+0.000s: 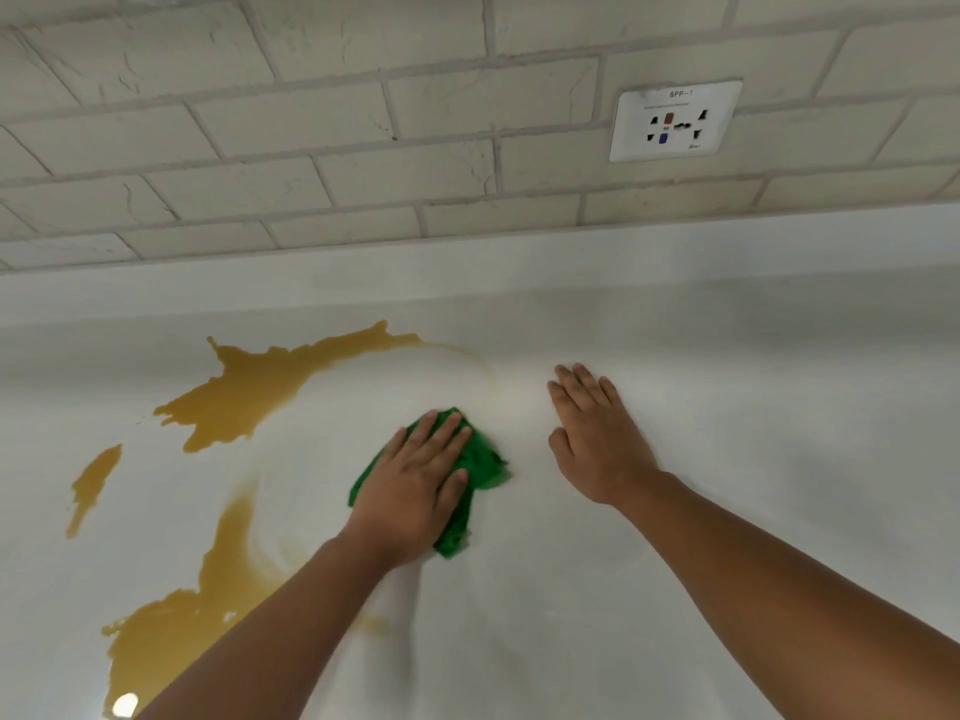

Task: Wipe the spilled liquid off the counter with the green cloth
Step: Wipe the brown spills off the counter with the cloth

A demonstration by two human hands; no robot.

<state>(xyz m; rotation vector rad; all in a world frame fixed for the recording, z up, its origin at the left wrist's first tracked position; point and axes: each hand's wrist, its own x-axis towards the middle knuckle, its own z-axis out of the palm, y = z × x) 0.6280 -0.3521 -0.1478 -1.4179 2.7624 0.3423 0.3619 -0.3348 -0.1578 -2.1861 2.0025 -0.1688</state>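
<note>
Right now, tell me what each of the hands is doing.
Left hand: open, fingers spread, pressing flat on the green cloth.
Right hand: open, empty, palm flat on the counter.

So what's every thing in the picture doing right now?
green cloth: bunched up, pressed flat on the counter under the left hand.
left hand: fingers spread, palm down on the cloth.
right hand: open, flat on the bare counter, holding nothing.
spilled liquid: brownish-yellow puddles, mostly left of the cloth, not wiped up yet.
counter: white; faint smears near the cloth.
wall socket: nothing plugged in.
</note>
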